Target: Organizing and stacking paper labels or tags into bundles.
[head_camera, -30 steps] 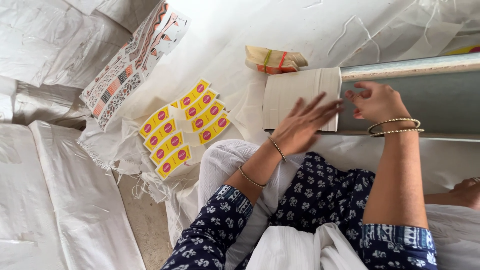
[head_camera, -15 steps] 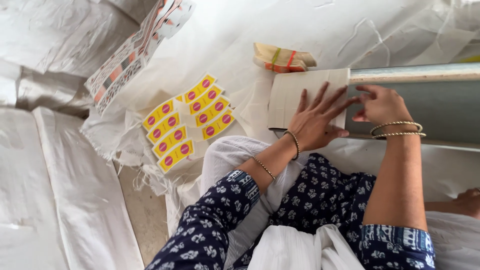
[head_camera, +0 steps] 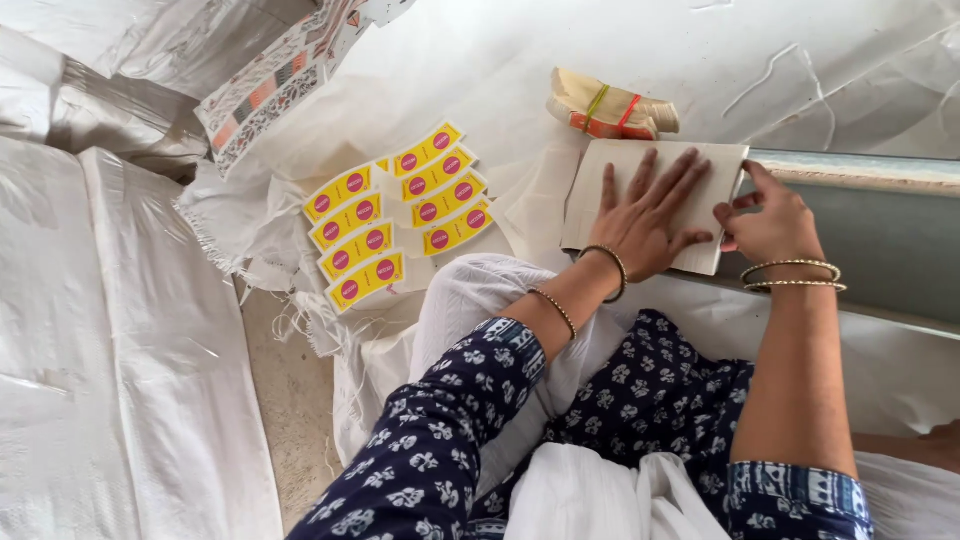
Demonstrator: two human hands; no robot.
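Cardboard sheet [head_camera: 600, 190] is lying crosswise before me, my left hand [head_camera: 648, 222] pressing flat on it, fingers spread, while my right hand [head_camera: 775, 222] is pinching its right edge.

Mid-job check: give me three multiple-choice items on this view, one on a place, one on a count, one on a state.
1. Where is the banded bundle?
A. beyond the card sheet
B. on the lap
C. left of the labels

2. How many yellow labels lie spread out?
A. four
B. eight
C. twelve

3. How is the left hand?
A. fisted
B. flat, fingers spread
C. lifted clear

Answers:
1 A, it lies past the card sheet.
2 B, two columns of four.
3 B, its palm presses the sheet while the right hand pinches the sheet's edge.
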